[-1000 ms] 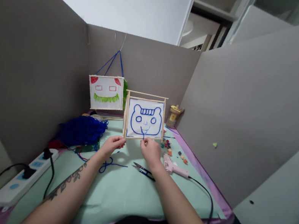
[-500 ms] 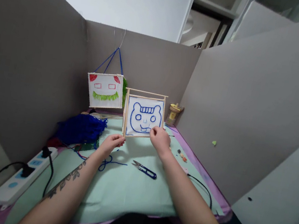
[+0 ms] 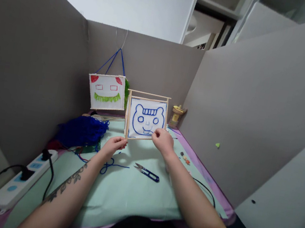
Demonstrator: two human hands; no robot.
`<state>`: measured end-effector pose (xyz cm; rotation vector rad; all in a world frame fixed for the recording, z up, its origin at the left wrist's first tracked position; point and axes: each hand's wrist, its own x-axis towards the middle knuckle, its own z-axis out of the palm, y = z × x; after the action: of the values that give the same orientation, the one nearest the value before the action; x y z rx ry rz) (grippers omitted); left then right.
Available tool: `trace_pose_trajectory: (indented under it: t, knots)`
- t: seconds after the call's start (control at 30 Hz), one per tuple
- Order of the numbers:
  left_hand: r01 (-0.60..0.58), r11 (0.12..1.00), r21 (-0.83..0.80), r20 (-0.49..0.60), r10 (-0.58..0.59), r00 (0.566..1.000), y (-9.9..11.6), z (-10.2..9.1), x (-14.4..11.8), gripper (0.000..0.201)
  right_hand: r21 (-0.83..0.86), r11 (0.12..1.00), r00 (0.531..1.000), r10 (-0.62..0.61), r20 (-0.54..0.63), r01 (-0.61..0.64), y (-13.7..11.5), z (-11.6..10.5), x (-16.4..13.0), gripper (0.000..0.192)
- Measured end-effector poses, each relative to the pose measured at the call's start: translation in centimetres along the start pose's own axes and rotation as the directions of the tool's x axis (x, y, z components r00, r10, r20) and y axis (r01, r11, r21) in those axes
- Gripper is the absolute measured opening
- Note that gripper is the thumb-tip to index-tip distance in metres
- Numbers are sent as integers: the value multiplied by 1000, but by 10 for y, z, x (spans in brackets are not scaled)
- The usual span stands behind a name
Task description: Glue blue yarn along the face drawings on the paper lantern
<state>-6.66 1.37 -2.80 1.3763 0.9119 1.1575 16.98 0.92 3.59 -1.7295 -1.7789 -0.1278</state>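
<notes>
Head view: left hand (image 3: 113, 146) pinches the wooden lantern frame (image 3: 146, 117) at its lower corner, steadying it upright, while right hand (image 3: 162, 140) fingertips press blue yarn onto the panel.

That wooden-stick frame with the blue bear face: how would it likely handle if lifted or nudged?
The bear frame looks light: thin sticks around a white panel. It would probably tip easily, standing upright on a narrow base with the left hand at its lower corner and the right hand at its front. Its thin joints may be fragile.
</notes>
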Motion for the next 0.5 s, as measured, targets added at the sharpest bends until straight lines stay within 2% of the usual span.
trace_pose_trajectory:
  t: [0.17,0.5]
  knots:
    - [4,1000,-2,-2,-4,1000,-1,-1,0,29,-36,999,1000,-5,15,5,2,-1,5,18]
    - [2,1000,-4,-1,-2,1000,0,1,0,29,-32,999,999,-23,-37,22,7,3,12,22]
